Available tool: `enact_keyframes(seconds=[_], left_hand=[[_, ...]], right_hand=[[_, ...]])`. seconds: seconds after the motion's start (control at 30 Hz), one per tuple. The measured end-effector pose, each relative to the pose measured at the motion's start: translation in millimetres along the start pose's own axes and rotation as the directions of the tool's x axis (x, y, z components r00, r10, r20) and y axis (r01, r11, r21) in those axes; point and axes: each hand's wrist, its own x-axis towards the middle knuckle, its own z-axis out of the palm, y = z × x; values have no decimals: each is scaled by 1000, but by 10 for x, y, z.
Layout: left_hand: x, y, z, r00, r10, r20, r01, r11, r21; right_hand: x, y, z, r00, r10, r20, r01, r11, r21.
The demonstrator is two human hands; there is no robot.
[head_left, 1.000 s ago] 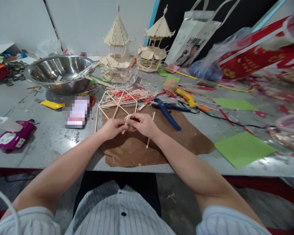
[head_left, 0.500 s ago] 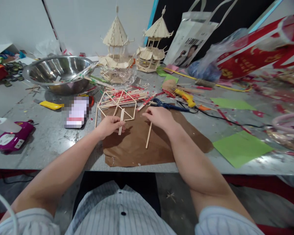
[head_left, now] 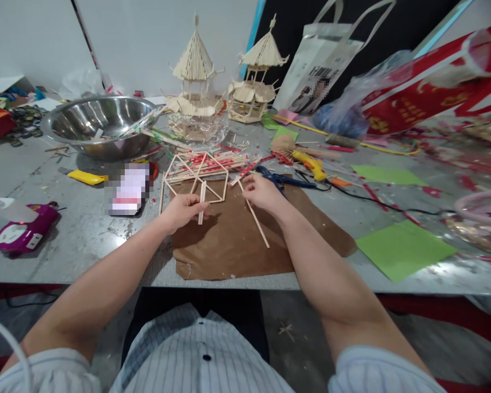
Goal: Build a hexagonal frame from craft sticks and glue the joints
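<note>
Several short wooden sticks (head_left: 202,203) stand upright, side by side, in my left hand (head_left: 183,212), which is closed around them. To the right, the fingers of my right hand (head_left: 260,192) pinch a longer wooden stick (head_left: 257,220) near its upper end. That stick slants down to the right over the brown sheet (head_left: 229,254). Just behind my left hand lies a stick frame (head_left: 226,188) shaped like a hexagon with crossing spokes. A heap of red-and-white wrapped sticks (head_left: 213,162) lies beneath and behind this frame.
Two stick pagodas (head_left: 194,68) stand at the back. Left are a steel bowl (head_left: 57,128), a yellow cutter (head_left: 85,176), a phone (head_left: 126,191) and a purple device (head_left: 24,229). Right are blue scissors (head_left: 284,177), a yellow glue gun (head_left: 309,164) with its cable, and green paper (head_left: 405,248).
The longer stick in my right hand has turned, its lower end swinging from left to right. My left hand and its short sticks stay nearly in place.
</note>
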Motion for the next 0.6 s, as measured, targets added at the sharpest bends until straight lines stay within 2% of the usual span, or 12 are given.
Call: enact_keyframes(seconds=[0.07,0.13,0.2,0.27,0.47,0.53,0.6], left_hand=[[-4,-1,7,1000,14,4,-13,1000,0],[3,-16,12,999,37,8,-37,999,7],[19,-45,12,997,82,7,-83,996,43],[36,-77,11,989,145,12,-146,982,121],[29,-100,28,967,248,63,-254,901,351],[11,-82,38,962,252,108,-274,884,378],[-4,-65,43,958,247,146,-285,878,384]], right_hand=[[-28,-89,12,992,-61,-109,91,950,298],[-88,-199,11,972,-115,-205,203,851,484],[-175,-309,6,943,-180,-281,312,773,553],[-275,-401,7,918,-236,-320,384,736,558],[-482,-548,66,909,-281,-308,413,705,577],[-507,-564,96,912,-330,-245,410,695,590],[-516,-566,130,913,-388,-129,385,708,592]])
